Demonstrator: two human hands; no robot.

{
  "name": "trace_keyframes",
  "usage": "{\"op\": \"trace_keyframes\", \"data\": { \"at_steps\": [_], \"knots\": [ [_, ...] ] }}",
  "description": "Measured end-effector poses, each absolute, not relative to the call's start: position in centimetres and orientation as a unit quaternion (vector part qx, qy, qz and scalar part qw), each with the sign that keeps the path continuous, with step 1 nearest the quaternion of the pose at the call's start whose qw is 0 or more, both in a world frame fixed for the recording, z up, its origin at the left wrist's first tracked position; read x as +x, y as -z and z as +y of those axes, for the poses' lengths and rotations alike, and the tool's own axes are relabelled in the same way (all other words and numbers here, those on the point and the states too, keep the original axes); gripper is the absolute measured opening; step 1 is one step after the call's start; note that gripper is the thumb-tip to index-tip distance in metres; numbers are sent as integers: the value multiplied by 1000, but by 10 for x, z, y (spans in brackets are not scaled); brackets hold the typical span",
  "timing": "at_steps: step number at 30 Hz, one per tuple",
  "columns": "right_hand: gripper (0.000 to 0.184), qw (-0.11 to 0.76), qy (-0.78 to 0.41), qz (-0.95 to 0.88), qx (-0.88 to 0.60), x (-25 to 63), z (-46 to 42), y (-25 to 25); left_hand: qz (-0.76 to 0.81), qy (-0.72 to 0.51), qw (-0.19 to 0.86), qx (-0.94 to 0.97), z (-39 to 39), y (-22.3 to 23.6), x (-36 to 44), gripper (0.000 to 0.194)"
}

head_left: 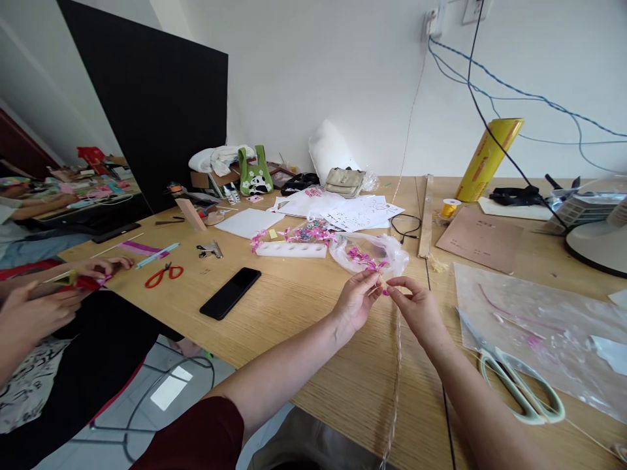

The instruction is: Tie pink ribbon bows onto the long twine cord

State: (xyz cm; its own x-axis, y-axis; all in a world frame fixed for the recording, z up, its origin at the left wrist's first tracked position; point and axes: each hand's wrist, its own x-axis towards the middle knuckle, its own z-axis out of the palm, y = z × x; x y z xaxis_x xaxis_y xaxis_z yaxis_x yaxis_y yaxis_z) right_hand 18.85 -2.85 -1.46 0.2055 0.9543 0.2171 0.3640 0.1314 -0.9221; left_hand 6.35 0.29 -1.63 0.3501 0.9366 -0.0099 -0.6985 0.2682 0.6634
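Desk (294, 294): pale wood standing against a white wall (304, 72); the white foam block (290, 249) is the landmark for every place below.
Pink flower spray (365, 258): right of the foam block and slightly nearer the person, over a clear plastic bag (398, 253); whether the bag bears part of its weight cannot be told.
Left hand (357, 299): right of the block and nearer the person; narrow grip, thumb and fingers pinching the spray's near end.
Right hand (416, 303): farther right of the block; grip drawn to a pinch at the same near end, the exact part between the fingertips too small to tell.
Probable handling: very light; petals presumably soft and easily creased, the stem thin and bendable, with little tendency to slip.
Place to hold: the stem just below the petals seems soundest; pressure on the petals could crush or loosen them.
Phone (230, 294): left of the block and nearer the person, apart from both hands.
Orange-handled scissors (166, 269): farther left of the block, beyond the phone.
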Motion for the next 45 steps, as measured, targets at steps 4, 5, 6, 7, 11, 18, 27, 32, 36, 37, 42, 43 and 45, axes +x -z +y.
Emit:
{"op": "trace_keyframes", "data": {
  "at_steps": [4, 5, 6, 7, 11, 18, 27, 32, 36, 37, 42, 43, 45],
  "knots": [
    [21, 532, -181, -566, -603, 187, -34, 8, 226, -549, 749, 296, 1, 16, 66, 17],
    [20, 540, -173, -562, -602, 185, -35, 6, 231, -553, 742, 299, 2, 16, 66, 17],
    [20, 544, -171, -557, -604, 184, -37, 5, 234, -557, 737, 303, 2, 16, 67, 17],
    [20, 547, -171, -553, -605, 183, -38, 4, 236, -560, 733, 307, 2, 17, 67, 18],
    [15, 566, -146, -558, -589, 186, -37, 4, 236, -566, 716, 335, 3, 17, 68, 18],
    [11, 514, -139, -599, -598, 203, -30, 2, 240, -550, 726, 337, 0, 8, 63, 17],
    [19, 536, -144, -626, -548, 173, -47, -3, 194, -530, 784, 259, 5, 4, 63, 15],
    [30, 493, -181, -600, -603, 167, -43, 5, 177, -526, 791, 257, -2, 7, 71, 18],
    [30, 504, -206, -570, -615, 164, -40, 7, 156, -530, 795, 251, -7, 7, 76, 19],
    [30, 510, -214, -561, -616, 163, -40, 8, 157, -529, 797, 246, -8, 8, 76, 20],
    [22, 578, -330, -503, -552, 163, -40, 7, 155, -515, 800, 265, -8, 8, 75, 21],
    [21, 591, -371, -489, -524, 163, -40, 6, 151, -507, 801, 279, -8, 8, 75, 20],
    [23, 602, -444, -464, -474, 162, -40, 5, 149, -504, 798, 294, -7, 8, 75, 20]
  ]
}}
